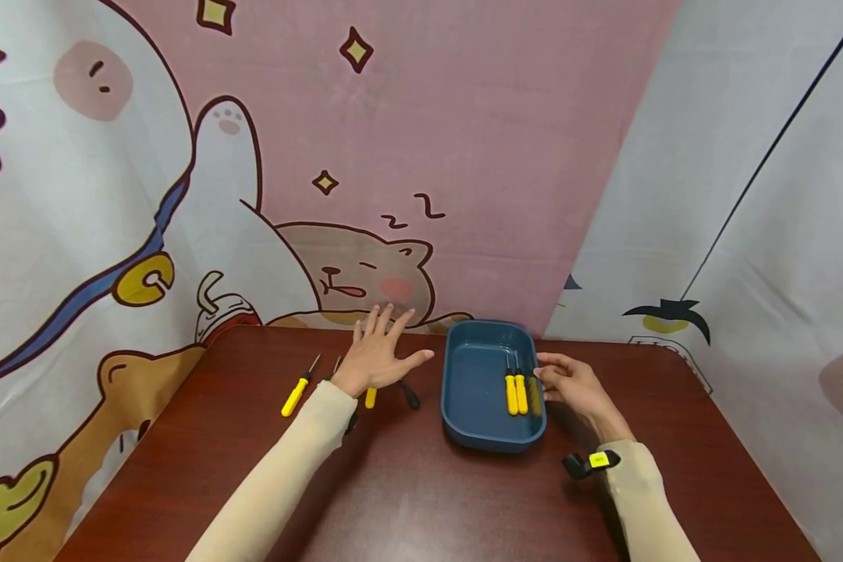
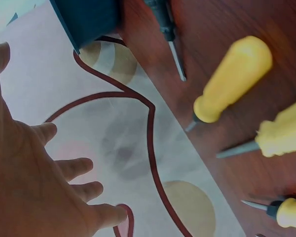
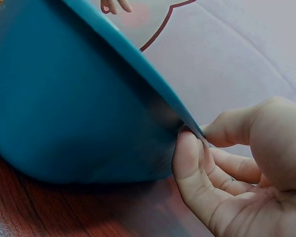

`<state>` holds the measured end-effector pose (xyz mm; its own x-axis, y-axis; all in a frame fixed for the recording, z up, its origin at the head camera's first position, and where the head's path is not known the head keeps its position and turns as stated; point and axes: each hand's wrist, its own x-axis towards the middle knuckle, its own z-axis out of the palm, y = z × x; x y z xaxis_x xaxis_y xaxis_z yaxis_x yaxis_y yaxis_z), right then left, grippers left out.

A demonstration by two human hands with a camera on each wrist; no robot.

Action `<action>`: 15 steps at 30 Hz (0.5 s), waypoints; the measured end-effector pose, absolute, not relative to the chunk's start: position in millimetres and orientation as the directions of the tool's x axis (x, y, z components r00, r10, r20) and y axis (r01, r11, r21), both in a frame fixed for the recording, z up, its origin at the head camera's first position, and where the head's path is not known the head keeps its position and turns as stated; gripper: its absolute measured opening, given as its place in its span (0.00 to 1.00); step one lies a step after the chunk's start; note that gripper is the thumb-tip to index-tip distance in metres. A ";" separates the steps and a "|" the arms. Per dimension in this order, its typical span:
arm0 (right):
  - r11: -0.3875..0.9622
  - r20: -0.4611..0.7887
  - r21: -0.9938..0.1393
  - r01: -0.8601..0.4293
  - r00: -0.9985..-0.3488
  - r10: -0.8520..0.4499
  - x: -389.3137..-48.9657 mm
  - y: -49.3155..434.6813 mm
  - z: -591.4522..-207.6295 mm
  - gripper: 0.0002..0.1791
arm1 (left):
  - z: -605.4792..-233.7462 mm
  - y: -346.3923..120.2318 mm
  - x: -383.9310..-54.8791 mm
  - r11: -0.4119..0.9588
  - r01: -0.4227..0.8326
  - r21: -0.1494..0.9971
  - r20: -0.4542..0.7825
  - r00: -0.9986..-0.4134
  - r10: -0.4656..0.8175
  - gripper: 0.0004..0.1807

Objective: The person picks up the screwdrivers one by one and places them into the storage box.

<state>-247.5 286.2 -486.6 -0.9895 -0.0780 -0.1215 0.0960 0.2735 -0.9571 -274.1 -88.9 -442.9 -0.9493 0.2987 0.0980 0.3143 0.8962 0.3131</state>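
Observation:
My right hand point(image 1: 578, 390) pinches the right rim of a blue plastic bin point(image 1: 492, 442), thumb on one side of the wall and fingers on the other. Inside the bin, two yellow-handled screwdrivers point(image 1: 511, 395) lie side by side near that wall. To the left of the bin, my left hand point(image 1: 372, 355) is spread with straight fingers, holding nothing. Around and beneath it on the table lie a yellow screwdriver point(image 1: 295, 398), more yellow-handled ones point(image 2: 234, 79) partly hidden in the head view, and a dark-handled screwdriver point(image 1: 410, 396).
The brown wooden table point(image 1: 407, 499) ends at a cloth backdrop point(image 1: 492, 156) printed with cartoon animals, close behind the bin and the left hand. A black wrist strap point(image 1: 590, 463) sits on the right sleeve.

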 end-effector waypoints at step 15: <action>0.296 -0.125 -0.950 0.101 -0.990 -0.062 -247.4 284.8 -485.5 0.28 | -449.3 -128.5 -273.1 0.917 0.237 0.321 0.052 -0.971 0.232 0.50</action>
<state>-247.4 284.8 -485.5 -0.9902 -0.0621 -0.1248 0.1011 0.2964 -0.9497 -273.1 -128.5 -449.3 -0.9712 0.2323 0.0523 0.2366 0.9171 0.3210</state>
